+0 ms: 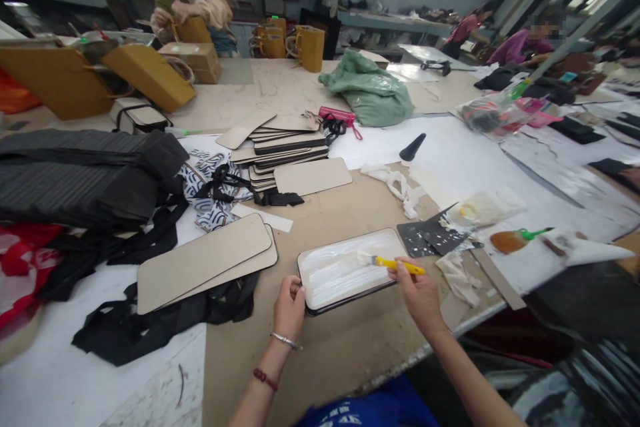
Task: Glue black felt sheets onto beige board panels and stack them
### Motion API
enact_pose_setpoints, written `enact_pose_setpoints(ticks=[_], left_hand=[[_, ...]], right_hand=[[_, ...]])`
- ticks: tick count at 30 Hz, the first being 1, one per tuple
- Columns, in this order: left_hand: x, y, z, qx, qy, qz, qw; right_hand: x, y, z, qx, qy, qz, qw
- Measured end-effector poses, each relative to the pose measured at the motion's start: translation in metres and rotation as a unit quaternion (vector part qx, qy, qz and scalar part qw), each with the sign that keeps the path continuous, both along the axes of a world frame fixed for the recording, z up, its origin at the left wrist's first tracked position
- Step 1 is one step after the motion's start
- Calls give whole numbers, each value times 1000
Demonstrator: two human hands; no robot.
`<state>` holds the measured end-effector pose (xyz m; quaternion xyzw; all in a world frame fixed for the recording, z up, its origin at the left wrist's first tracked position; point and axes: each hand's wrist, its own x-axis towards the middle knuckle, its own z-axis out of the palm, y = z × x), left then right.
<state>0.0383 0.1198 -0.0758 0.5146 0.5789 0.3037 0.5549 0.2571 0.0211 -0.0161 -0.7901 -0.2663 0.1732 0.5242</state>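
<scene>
In front of me lies a rounded rectangular panel [330, 280] with a dark edge, its top coated with wet white glue. My left hand [290, 303] grips the panel's left edge, thumb on top and fingers curled. A yellow-handled brush [400, 265] is pinched in my right hand [417, 293], and its bristles touch the white coating near the panel's middle. To the left, two beige panels [205, 260] overlap on black fabric [165, 320]. Beyond the coated panel, a stack of similar boards [287, 140] has one loose beige board [313, 175] at its front.
Right of the panel are a glue-spotted dark sheet [430, 237], a bottle of amber liquid [507, 240] and a grey strip [497, 278]. Black stacked pieces [85, 173] fill the left side. A green plastic bag [367, 90] sits farther back. Other people work across the table.
</scene>
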Motion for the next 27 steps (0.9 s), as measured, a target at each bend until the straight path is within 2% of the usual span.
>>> enact_pose_setpoints(ticks=[3,5,7,10,12,15,20,25,27], left_hand=[[-1,0,0,10,22,-9,1000],[-2,0,0,20,42,-17,999],[-2,0,0,39,63,-23,997],[-3,-1,0,71,94,-24,993],[-2,-2,-1,82,107,-24,991],[-1,-2,-1,88,110,-20,990],[0,-3,0,85,109,-19,990],[-1,-4,-1,92,108,-24,990],[-1,-4,-1,92,110,-26,989]], right_hand=[[48,-19,5,-13,-65,-47,997],[64,-27,10,-26,-122,-50,991],[66,-31,13,-41,-217,-31,975],[55,-30,15,-38,-367,30,929],[47,-29,14,-31,-410,71,909],[45,-28,12,-30,-409,98,907],[55,-23,12,-25,-400,71,913],[41,-15,14,-31,-343,149,927],[39,-11,16,-21,-331,158,930]])
